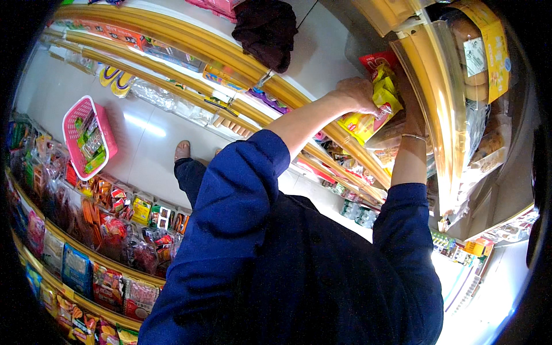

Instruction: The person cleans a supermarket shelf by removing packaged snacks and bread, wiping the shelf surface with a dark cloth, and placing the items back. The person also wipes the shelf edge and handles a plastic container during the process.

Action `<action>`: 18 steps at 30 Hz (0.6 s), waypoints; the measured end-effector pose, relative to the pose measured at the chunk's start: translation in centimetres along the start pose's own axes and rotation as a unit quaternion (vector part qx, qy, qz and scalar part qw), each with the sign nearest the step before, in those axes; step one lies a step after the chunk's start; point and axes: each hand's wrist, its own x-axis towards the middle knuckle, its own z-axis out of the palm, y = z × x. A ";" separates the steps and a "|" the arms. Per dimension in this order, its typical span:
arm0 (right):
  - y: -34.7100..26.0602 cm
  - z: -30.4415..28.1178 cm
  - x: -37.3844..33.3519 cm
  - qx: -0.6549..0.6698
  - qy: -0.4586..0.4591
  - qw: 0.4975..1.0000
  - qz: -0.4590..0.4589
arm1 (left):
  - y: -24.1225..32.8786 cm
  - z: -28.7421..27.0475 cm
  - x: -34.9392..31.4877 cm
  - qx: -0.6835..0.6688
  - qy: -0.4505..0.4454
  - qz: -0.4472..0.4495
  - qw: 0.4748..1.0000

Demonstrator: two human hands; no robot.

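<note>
At the upper right, my left hand (355, 95) is closed on a yellow snack packet (363, 123) at the edge of a shelf. More yellow packaging (384, 83) and a red packet (378, 59) lie just beyond it, partly overlapping. My right hand (413, 118) reaches up into the shaded shelf space to the right of the packets. A thin bracelet circles its wrist, and its fingers are lost in shadow behind the yellow shelf edge. Whether it touches anything does not show.
Yellow-edged shelves (190, 43) run along the far side, with a dark cloth (265, 34) on top. A pink basket (109, 135) holding green packets stands on the tiled floor (146, 152). Snack racks (106, 227) line the left. A yellow box (495, 52) sits upper right.
</note>
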 end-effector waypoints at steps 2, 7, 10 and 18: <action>0.0 -0.2 0.3 -0.003 -0.001 1.000 0.001 | 0.1 0.4 0.0 -0.013 0.011 0.005 1.000; 0.0 0.6 1.0 -0.019 -0.003 1.000 -0.007 | -0.8 1.8 1.1 -0.024 0.066 0.033 0.997; -0.1 0.6 0.8 -0.020 0.000 1.000 -0.006 | -0.5 1.3 0.7 -0.032 0.025 0.012 0.999; -0.1 0.5 0.2 -0.025 0.007 1.000 -0.003 | -0.9 1.5 1.0 -0.031 0.024 0.040 0.998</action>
